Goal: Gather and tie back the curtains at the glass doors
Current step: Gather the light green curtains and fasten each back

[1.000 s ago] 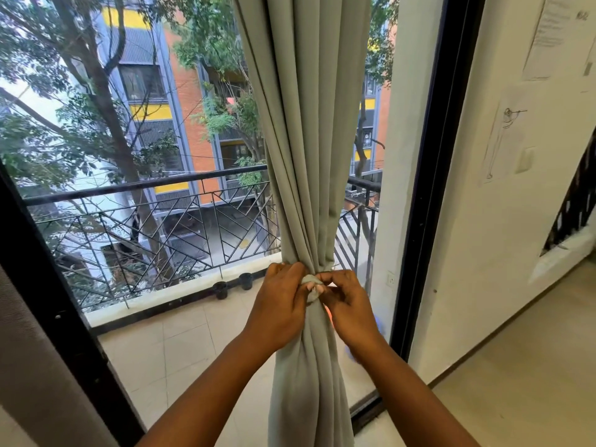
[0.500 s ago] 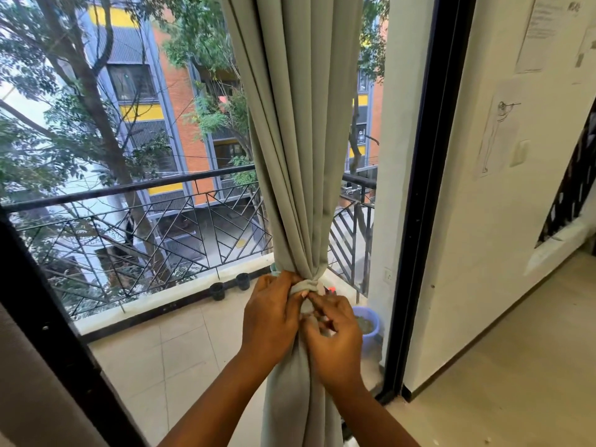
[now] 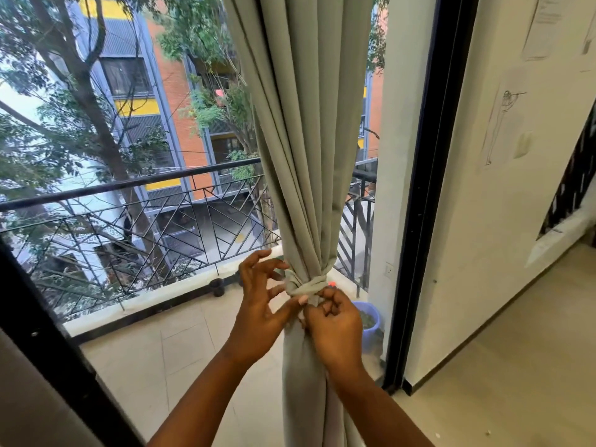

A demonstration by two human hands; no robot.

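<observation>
A grey-green curtain [image 3: 303, 156] hangs in front of the glass door, gathered into one bundle. A tie-back band [image 3: 306, 285] of the same cloth is wound round it at waist height. My left hand [image 3: 261, 311] is just left of the band, fingers spread and loosely bent away from the cloth, only the thumb tip touching the band's underside. My right hand [image 3: 335, 321] is right below the band with its fingers curled in, pinching the band's end against the curtain. What lies under those fingers is hidden.
A black door frame [image 3: 416, 221] stands right of the curtain, then a white wall with pinned drawings [image 3: 503, 124]. Beyond the glass are a tiled balcony, a black railing [image 3: 129, 188] and a blue pot [image 3: 371, 324]. A second dark frame post [image 3: 48, 333] crosses the lower left.
My left hand has let go of the bundle and opened, moving left so only the thumb stays on the band. The right hand stays pinched below the band. The view shifted slightly.
</observation>
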